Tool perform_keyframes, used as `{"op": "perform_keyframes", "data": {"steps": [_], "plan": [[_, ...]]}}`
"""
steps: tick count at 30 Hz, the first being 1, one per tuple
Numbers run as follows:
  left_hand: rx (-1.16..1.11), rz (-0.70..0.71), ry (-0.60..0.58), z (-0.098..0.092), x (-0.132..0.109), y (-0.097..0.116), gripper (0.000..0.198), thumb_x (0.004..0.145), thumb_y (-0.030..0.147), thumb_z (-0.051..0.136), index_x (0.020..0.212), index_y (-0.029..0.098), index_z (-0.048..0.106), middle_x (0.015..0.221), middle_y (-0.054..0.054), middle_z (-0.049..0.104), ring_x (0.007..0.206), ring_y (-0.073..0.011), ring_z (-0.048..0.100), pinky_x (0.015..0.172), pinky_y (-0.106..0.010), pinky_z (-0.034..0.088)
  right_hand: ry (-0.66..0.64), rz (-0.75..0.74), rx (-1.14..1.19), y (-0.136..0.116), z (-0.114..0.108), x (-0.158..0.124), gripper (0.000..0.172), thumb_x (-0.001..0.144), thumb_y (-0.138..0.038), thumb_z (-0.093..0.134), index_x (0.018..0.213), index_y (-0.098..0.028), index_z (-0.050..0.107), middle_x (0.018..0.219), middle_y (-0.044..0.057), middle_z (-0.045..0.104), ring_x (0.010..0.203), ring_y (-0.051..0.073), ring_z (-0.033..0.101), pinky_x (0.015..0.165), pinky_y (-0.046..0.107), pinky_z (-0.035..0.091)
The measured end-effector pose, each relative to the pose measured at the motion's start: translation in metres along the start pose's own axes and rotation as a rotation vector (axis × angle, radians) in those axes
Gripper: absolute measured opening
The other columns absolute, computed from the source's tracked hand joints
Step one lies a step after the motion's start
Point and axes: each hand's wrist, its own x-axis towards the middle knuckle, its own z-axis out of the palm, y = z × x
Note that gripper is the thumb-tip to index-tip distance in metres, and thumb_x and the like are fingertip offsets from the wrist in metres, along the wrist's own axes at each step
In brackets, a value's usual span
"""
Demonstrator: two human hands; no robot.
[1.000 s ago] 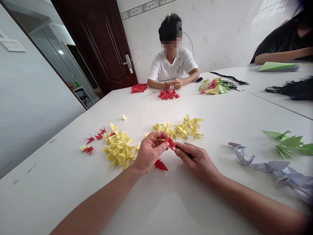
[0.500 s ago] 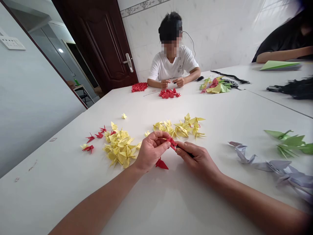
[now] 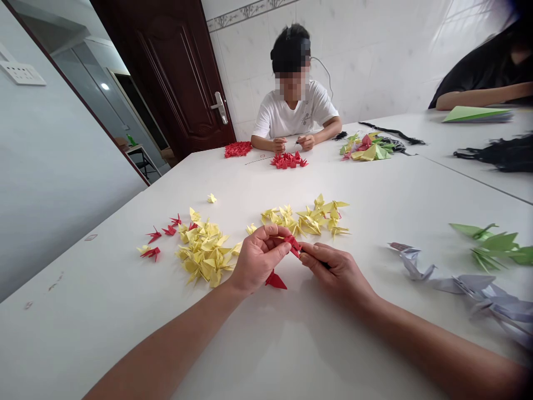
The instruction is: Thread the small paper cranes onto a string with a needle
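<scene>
1. White tabletop (image 3: 104,278) holds sorted heaps of origami cranes; across it, a co-worker (image 3: 295,111) in a white T-shirt sits with both hands raised over red cranes (image 3: 288,160).
2. Pale yellow paper cranes (image 3: 204,255) lie left of the onlooker's focus, more yellow cranes (image 3: 306,219) just ahead, lilac cranes (image 3: 462,283) to the right.
3. Left hand (image 3: 260,261) and right hand (image 3: 337,270) nearly meet above the table.
4. Red paper crane (image 3: 292,245) sits between them, pinched by left fingers (image 3: 275,236); right fingers (image 3: 314,253) clamp a thin dark tool (image 3: 322,264), its tip at the crane.
5. Loose red crane (image 3: 275,280) rests just below the left hand.
6. Risk: too hard a push on that tip could tear the paper or jab a finger; too tight a pinch could crush the folds.
</scene>
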Motion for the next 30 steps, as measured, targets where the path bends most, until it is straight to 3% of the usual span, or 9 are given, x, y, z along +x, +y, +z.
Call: {"op": "perform_keyframes", "data": {"steps": [5, 14, 20, 23, 27, 30], "plan": [[0.0, 0.007, -0.003, 0.0, 0.0, 0.0, 0.018, 0.071, 0.02, 0.069, 0.088, 0.017, 0.063, 0.081, -0.002, 0.066, 0.077, -0.0128, 0.062, 0.077, -0.028, 0.05, 0.006, -0.006, 0.002, 0.0, 0.0, 0.0, 0.029, 0.087, -0.032, 0.047, 0.101, -0.022, 0.07, 0.065, 0.001, 0.056, 0.059, 0.014, 0.052, 0.054, 0.024, 0.042], [0.003, 0.007, -0.017, 0.0, 0.0, 0.002, 0.018, 0.072, 0.02, 0.069, 0.088, 0.017, 0.063, 0.079, -0.002, 0.067, 0.076, -0.0133, 0.063, 0.076, -0.028, 0.05, 0.005, 0.001, 0.008, 0.001, 0.0, -0.001, 0.028, 0.087, -0.032, 0.046, 0.098, -0.022, 0.07, 0.069, 0.003, 0.062, 0.066, 0.017, 0.06, 0.059, 0.026, 0.047], [-0.006, 0.008, 0.079, -0.005, 0.004, 0.008, 0.016, 0.072, 0.023, 0.068, 0.086, 0.017, 0.064, 0.074, -0.001, 0.065, 0.07, -0.0115, 0.059, 0.069, -0.025, 0.048, 0.018, 0.056, -0.004, -0.004, -0.002, 0.002, 0.029, 0.082, -0.035, 0.053, 0.102, -0.018, 0.066, 0.087, 0.007, 0.069, 0.076, 0.02, 0.063, 0.064, 0.028, 0.05], [-0.052, -0.04, 0.105, -0.006, 0.005, 0.009, 0.014, 0.072, 0.024, 0.067, 0.084, 0.018, 0.064, 0.077, -0.001, 0.065, 0.073, -0.0113, 0.059, 0.069, -0.024, 0.048, 0.092, 0.077, 0.039, -0.007, -0.002, 0.002, 0.029, 0.079, -0.033, 0.057, 0.1, -0.016, 0.065, 0.074, 0.004, 0.067, 0.062, 0.016, 0.06, 0.055, 0.026, 0.049], [-0.005, -0.105, -0.022, -0.002, 0.0, 0.014, 0.013, 0.073, 0.023, 0.066, 0.084, 0.016, 0.063, 0.072, -0.001, 0.065, 0.068, -0.0105, 0.058, 0.069, -0.024, 0.047, 0.218, -0.112, 0.06, -0.005, 0.0, 0.001, 0.025, 0.08, -0.025, 0.056, 0.102, -0.017, 0.062, 0.069, 0.002, 0.059, 0.056, 0.012, 0.055, 0.051, 0.024, 0.046], [0.029, -0.117, -0.104, 0.001, -0.004, 0.017, 0.014, 0.075, 0.025, 0.066, 0.085, 0.016, 0.062, 0.072, -0.001, 0.064, 0.069, -0.0105, 0.058, 0.069, -0.023, 0.047, 0.198, -0.269, 0.046, -0.002, 0.0, 0.001, 0.019, 0.081, -0.018, 0.053, 0.096, -0.021, 0.064, 0.074, 0.003, 0.058, 0.063, 0.013, 0.057, 0.057, 0.025, 0.049]]}}
